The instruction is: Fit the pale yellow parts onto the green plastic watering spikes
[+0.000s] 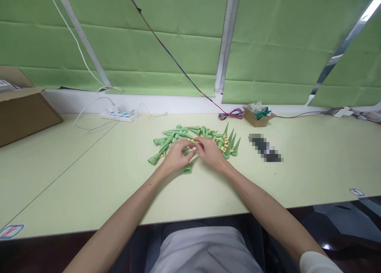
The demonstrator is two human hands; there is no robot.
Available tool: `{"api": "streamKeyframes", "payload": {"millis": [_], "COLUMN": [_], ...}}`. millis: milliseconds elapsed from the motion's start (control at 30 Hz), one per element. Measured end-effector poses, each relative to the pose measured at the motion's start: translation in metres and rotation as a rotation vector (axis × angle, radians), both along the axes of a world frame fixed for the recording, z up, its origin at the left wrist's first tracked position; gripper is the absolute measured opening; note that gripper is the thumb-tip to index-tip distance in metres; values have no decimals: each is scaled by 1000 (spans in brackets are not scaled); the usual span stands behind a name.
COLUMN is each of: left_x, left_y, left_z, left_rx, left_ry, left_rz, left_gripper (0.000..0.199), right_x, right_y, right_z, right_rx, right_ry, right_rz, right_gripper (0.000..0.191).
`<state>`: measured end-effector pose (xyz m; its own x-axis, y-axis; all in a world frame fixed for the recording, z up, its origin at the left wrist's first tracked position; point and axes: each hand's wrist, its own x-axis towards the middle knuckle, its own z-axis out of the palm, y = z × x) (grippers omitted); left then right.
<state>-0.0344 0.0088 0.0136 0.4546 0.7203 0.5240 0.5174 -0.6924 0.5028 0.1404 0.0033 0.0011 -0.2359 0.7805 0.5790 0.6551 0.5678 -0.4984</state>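
My left hand (176, 157) and my right hand (210, 151) meet over the middle of the table, fingertips nearly touching. Both are closed in a pinch, and whatever sits between the fingers is too small and hidden to make out. Around and behind them spreads a pile of green plastic spikes (163, 148), pointed at one end with a round socket at the other. Small yellow plastic pieces (225, 143) lie among them on the right. Several spikes (228, 148) stand upright at the pile's right end. Below my left hand is a green round-mouthed piece (187, 170).
A small open carton (258, 119) with clear and green plastic stands at the back, beside a coiled red-blue cable (231, 114). Further left are a power strip (119, 115) and a large cardboard box (26, 114). A pixelated dark object (265, 148) lies to the right.
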Motion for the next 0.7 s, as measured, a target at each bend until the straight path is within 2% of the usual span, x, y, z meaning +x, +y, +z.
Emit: {"api": "streamKeyframes", "payload": {"millis": [333, 567, 700], "left_x": [0, 0, 1], "left_y": [1, 0, -2], "left_z": [-1, 0, 4], "left_rx": [-32, -42, -71], "left_ry": [-10, -10, -18], "left_rz": [20, 21, 35], "left_gripper": [13, 17, 19], "right_x": [0, -1, -1], "right_y": [1, -2, -5], "right_z": [-2, 1, 6], "right_rx": [-3, -28, -27], "right_ry": [22, 63, 87], "right_rz": [33, 142, 174], "right_gripper": [21, 17, 24]}}
